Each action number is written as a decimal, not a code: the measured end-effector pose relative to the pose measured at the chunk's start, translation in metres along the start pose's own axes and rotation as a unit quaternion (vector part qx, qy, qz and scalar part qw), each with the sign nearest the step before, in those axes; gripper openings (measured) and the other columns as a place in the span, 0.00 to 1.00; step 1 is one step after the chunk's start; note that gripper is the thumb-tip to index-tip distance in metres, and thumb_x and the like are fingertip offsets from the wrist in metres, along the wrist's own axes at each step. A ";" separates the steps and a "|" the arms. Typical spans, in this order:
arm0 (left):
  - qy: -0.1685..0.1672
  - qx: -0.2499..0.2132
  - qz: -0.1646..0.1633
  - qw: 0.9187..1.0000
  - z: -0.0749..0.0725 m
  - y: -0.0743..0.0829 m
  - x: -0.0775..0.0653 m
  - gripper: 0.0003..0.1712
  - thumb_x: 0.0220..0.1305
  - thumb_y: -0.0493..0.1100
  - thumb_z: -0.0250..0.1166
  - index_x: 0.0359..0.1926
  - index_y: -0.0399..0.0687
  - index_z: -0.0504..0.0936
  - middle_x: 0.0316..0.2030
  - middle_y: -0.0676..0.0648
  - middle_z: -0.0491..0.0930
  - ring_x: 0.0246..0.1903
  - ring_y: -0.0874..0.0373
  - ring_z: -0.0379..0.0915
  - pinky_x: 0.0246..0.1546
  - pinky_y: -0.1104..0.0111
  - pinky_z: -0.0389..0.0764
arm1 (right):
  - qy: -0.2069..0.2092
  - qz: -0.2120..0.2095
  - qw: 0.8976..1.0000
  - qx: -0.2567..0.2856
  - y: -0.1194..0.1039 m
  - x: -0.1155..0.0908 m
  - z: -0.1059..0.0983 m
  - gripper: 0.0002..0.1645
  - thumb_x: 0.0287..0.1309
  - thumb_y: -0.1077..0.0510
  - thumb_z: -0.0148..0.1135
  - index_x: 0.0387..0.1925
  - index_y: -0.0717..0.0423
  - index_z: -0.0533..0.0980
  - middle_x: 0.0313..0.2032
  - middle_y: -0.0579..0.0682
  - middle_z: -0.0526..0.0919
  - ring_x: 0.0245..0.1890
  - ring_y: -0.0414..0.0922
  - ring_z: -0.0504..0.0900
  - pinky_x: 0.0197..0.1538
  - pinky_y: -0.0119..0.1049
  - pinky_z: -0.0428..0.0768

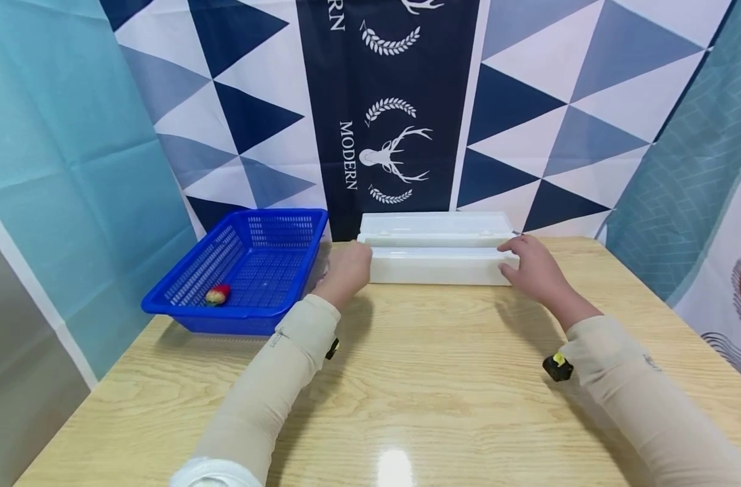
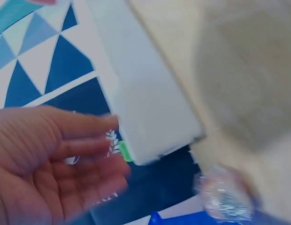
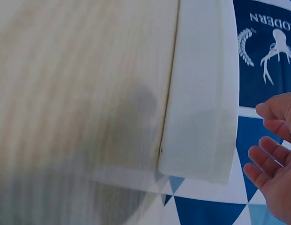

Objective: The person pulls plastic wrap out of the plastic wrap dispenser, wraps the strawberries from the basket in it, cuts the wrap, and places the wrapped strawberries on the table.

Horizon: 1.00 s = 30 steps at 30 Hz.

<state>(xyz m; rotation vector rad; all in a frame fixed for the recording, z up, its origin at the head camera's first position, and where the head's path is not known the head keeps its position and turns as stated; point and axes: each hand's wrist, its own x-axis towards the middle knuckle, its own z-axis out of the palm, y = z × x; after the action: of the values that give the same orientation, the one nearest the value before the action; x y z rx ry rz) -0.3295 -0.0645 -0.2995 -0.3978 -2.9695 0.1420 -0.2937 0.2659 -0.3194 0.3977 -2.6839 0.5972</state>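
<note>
- Currently I have both bare hands at the long white box (image 1: pixel 440 270), which lies crosswise at the back of the wooden table (image 1: pixel 443 379), just in front of the patterned cloth (image 1: pixel 261 128).
- Its lid (image 1: pixel 434 222) stands raised along the rear edge, so from the head view I see a narrow hollow behind the front wall.
- My left hand (image 1: pixel 349 274) is at the box's left end. In the left wrist view its fingers (image 2: pixel 89 124) reach out nearly straight and slightly apart, with nothing gripped; the index fingertip is right at the box's edge, and I cannot tell whether it touches.
- A green tab (image 2: pixel 126 151) shows beside that same end, next to the fingertips.
- My right hand (image 1: pixel 535 267) is at the right end, thumb and fingers gently bent and well parted, with nothing held. The right wrist view shows it just beside the box.
- Near the left hand I see a crinkled, clear-wrapped item (image 2: pixel 227 199), too blurred to name.
- Farther left, a blue basket (image 1: pixel 206 310) stands on the table, with a red strawberry (image 1: pixel 218 294) inside, towards its near left corner.
- Cream sleeves (image 1: pixel 626 379) cover both forearms.
</note>
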 end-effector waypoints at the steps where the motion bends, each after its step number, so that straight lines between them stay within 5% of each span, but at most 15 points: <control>1: 0.019 -0.008 0.020 1.000 -0.005 0.002 0.003 0.03 0.63 0.39 0.62 0.36 0.45 0.82 0.32 0.47 0.81 0.31 0.54 0.77 0.28 0.61 0.81 | 0.001 0.002 1.000 -0.004 0.003 0.003 -0.001 0.20 0.60 0.66 0.58 0.52 0.74 0.73 0.55 0.73 0.68 0.56 0.69 0.68 0.58 0.63 0.66; 4: 0.050 -0.021 0.059 0.997 -0.014 0.003 0.012 0.06 0.61 0.43 0.67 0.35 0.45 0.82 0.33 0.47 0.80 0.34 0.53 0.77 0.34 0.61 0.81 | -0.009 0.007 1.000 -0.020 0.011 0.014 -0.001 0.20 0.61 0.67 0.55 0.52 0.75 0.73 0.57 0.75 0.68 0.60 0.70 0.65 0.62 0.64 0.63; 12: 0.018 -0.081 0.159 0.984 0.003 -0.001 0.041 0.15 0.67 0.37 0.60 0.53 0.37 0.81 0.50 0.41 0.81 0.54 0.48 0.75 0.58 0.62 0.71 | -0.060 0.011 0.996 -0.067 0.023 0.036 0.002 0.23 0.59 0.72 0.46 0.55 0.74 0.73 0.56 0.74 0.71 0.60 0.70 0.66 0.64 0.62 0.62; 16: 0.009 -0.120 0.154 0.981 0.007 -0.004 0.049 0.15 0.70 0.36 0.56 0.52 0.39 0.83 0.50 0.43 0.82 0.54 0.50 0.75 0.58 0.62 0.72 | -0.069 0.009 0.995 -0.076 0.024 0.043 0.000 0.24 0.55 0.74 0.43 0.52 0.74 0.75 0.53 0.73 0.75 0.59 0.69 0.68 0.64 0.62 0.62; 23: -0.026 -0.161 0.153 0.975 0.005 -0.009 0.055 0.08 0.65 0.42 0.64 0.37 0.44 0.87 0.32 0.50 0.82 0.33 0.56 0.72 0.41 0.66 0.75 | -0.080 0.003 0.995 -0.066 0.028 0.047 0.004 0.18 0.57 0.70 0.47 0.41 0.69 0.82 0.44 0.67 0.82 0.52 0.66 0.75 0.57 0.60 0.70; 30: -0.016 -0.175 0.158 0.972 0.001 -0.010 0.060 0.06 0.63 0.41 0.67 0.37 0.45 0.89 0.36 0.51 0.85 0.37 0.58 0.76 0.45 0.67 0.77 | -0.078 0.000 0.995 -0.056 0.030 0.045 -0.002 0.15 0.57 0.67 0.50 0.37 0.66 0.83 0.39 0.63 0.85 0.42 0.61 0.80 0.48 0.57 0.75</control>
<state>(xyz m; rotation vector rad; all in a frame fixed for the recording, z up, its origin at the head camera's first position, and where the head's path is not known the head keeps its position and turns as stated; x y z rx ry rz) -0.3893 -0.0583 -0.2918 -0.9162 -2.9363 -0.3503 -0.3441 0.2844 -0.3101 0.4304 -2.8506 0.4279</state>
